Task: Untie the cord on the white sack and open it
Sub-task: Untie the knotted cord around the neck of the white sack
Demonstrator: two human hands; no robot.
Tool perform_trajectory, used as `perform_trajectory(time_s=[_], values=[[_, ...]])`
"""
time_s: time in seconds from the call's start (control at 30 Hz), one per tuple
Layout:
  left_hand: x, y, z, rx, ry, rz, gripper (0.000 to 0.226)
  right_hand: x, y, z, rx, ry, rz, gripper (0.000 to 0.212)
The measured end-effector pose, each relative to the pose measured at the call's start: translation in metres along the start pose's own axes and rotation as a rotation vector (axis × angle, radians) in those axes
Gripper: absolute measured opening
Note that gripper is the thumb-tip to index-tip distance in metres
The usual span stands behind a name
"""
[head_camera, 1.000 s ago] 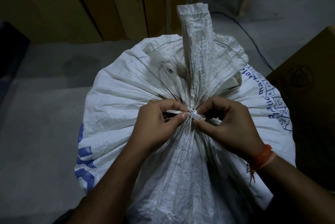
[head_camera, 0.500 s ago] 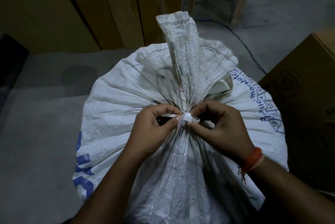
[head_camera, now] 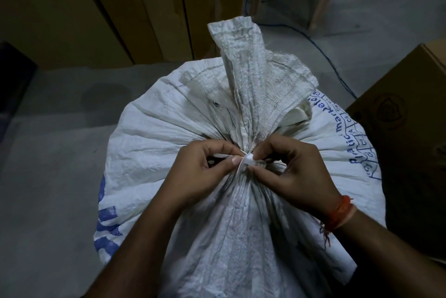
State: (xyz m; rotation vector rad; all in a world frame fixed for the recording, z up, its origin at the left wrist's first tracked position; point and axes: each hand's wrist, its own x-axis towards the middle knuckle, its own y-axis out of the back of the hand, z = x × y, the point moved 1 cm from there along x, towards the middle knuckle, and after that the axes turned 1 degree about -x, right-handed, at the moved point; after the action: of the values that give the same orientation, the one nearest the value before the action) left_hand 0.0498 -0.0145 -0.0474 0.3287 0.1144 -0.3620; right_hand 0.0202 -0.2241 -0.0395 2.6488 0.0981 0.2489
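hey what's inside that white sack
Cannot tell: the white woven sack is bunched shut by a white cord that the left hand and right hand pinch.

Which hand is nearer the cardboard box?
Right. The right hand pinches the cord on the side toward the cardboard box; the left hand lies farther off.

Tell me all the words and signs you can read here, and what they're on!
"marketed", partly readable, in blue on the right side of the white sack.
The other blue words and boxed letters beside it: too small and creased to read.
Big blue letters low on the sack's left: cut off, unreadable.
A faint round emblem on the cardboard box: no readable text.
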Motion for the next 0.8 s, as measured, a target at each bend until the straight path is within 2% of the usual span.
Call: perform_trajectory(time_s=[0.13,0.3,0.4,0.8], values=[[0.0007,0.0110,-0.0040,0.053,0.004,-0.009,0.004,0.0020,-0.0003,0.0019,-0.028,0.009,-0.014,0.018],[0.0004,0.0090,-0.0030,0.091,-0.018,0.008,0.009,0.0039,0.0006,0.0019,-0.030,-0.017,-0.045,0.016],[-0.0001,0.0080,-0.0009,0.130,-0.050,0.014,0.003,0.0041,0.0016,0.0019,-0.048,-0.019,-0.055,0.015],[0.0006,0.0026,0.0022,0.200,-0.097,0.044,0.011,0.0022,-0.0020,0.0068,-0.076,-0.019,-0.037,0.016]])
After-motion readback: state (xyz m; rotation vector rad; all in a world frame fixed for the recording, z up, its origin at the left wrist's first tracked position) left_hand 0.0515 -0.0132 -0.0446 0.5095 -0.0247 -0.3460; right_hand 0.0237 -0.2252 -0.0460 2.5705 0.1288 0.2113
